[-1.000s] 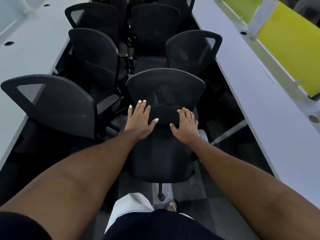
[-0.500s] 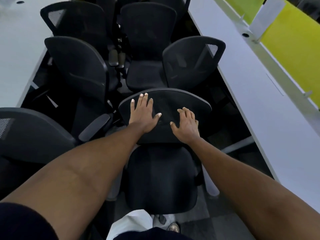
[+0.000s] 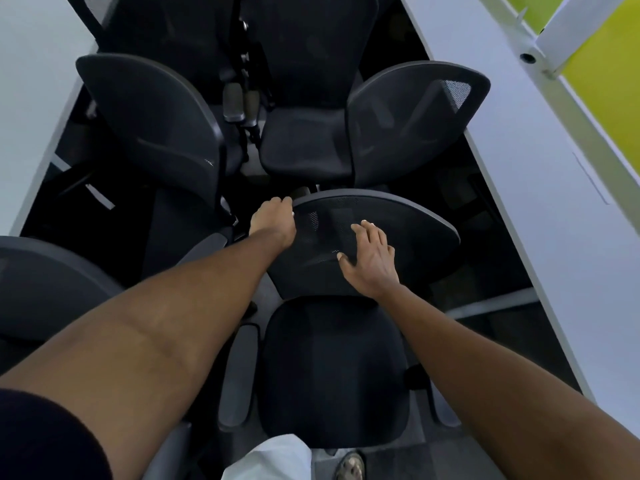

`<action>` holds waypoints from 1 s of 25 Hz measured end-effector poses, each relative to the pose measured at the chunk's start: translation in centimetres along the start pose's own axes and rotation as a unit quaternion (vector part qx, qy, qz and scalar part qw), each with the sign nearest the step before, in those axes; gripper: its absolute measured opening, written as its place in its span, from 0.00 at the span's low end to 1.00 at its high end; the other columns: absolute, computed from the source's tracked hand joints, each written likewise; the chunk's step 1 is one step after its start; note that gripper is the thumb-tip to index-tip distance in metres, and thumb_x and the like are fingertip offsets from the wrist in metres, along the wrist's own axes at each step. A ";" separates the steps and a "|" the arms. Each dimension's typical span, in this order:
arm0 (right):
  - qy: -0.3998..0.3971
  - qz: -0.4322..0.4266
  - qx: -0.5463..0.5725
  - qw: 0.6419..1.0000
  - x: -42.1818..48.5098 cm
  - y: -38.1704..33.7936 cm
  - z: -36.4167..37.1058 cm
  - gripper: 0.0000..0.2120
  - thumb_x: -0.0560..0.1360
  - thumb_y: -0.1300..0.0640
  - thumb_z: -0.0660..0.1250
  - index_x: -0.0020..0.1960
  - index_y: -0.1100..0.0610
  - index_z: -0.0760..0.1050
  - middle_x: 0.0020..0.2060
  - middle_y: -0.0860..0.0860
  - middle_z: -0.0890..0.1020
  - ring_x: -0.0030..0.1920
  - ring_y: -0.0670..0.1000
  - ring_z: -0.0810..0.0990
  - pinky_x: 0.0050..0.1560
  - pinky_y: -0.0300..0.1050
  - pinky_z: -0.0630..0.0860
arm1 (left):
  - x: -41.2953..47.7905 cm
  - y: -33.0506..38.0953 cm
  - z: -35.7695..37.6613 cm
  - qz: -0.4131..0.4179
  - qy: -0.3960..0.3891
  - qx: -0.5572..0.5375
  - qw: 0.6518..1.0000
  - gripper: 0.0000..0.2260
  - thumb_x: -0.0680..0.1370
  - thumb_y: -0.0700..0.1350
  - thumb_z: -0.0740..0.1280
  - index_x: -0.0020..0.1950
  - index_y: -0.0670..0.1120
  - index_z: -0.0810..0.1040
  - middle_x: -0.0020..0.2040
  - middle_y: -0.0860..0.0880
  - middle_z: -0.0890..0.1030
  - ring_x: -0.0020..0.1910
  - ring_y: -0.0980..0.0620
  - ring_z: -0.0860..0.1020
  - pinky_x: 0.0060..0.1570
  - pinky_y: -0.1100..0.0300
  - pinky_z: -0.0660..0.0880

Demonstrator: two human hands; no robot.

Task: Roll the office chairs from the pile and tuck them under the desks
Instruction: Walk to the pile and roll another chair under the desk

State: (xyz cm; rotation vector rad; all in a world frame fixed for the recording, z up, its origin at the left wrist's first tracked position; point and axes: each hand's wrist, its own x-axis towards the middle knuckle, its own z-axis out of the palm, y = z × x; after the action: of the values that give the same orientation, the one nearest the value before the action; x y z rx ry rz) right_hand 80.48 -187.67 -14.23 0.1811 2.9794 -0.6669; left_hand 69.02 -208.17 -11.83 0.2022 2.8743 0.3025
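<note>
Long white desk [image 3: 554, 237] runs down the right, with the pile of black chairs [image 3: 304, 143] jammed along its edge. The chair being handled [image 3: 332, 372] sits in the aisle just beside that desk, not under it yet. New since half a second ago: the left hand [image 3: 273, 221] has slid off the mesh and now hooks its fingers over the backrest [image 3: 408, 237] corner farthest from the desk, while the right hand [image 3: 372, 265] stays flat and open on the mesh. My guess is they're done pulling it free and are about to swing it toward the desk.
</note>
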 end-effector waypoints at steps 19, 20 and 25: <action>-0.060 -0.077 0.001 0.995 -12.9 -1.2 4.9 0.33 0.80 0.43 0.66 0.80 0.54 0.61 0.81 0.52 0.60 0.82 0.53 0.53 0.76 0.62 0.62 | -15.3 -8.2 1.3 -0.153 0.056 0.004 0.987 0.10 0.86 0.40 0.62 0.63 0.38 0.80 0.60 0.37 0.80 0.60 0.36 0.79 0.56 0.44 0.76; -0.062 -0.079 0.006 0.995 -14.3 -1.0 5.3 0.33 0.80 0.43 0.67 0.80 0.54 0.61 0.81 0.52 0.60 0.82 0.53 0.54 0.75 0.62 0.62 | -17.0 -8.7 1.6 -0.166 0.058 0.010 0.984 0.10 0.86 0.40 0.62 0.63 0.38 0.80 0.60 0.36 0.80 0.60 0.36 0.79 0.56 0.44 0.77; -0.092 -0.099 0.018 0.991 -20.0 -1.4 7.2 0.33 0.80 0.43 0.67 0.80 0.53 0.61 0.81 0.52 0.60 0.82 0.53 0.54 0.75 0.62 0.63 | -24.5 -10.3 2.9 -0.221 0.068 -0.003 0.973 0.07 0.84 0.37 0.65 0.59 0.37 0.80 0.57 0.36 0.82 0.58 0.37 0.81 0.53 0.46 0.78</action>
State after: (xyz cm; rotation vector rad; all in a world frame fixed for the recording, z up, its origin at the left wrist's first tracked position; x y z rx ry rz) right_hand 100.51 -193.94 -18.04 -0.1687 2.8314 -0.7141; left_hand 92.14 -221.54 -11.29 -0.4721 2.9443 0.2437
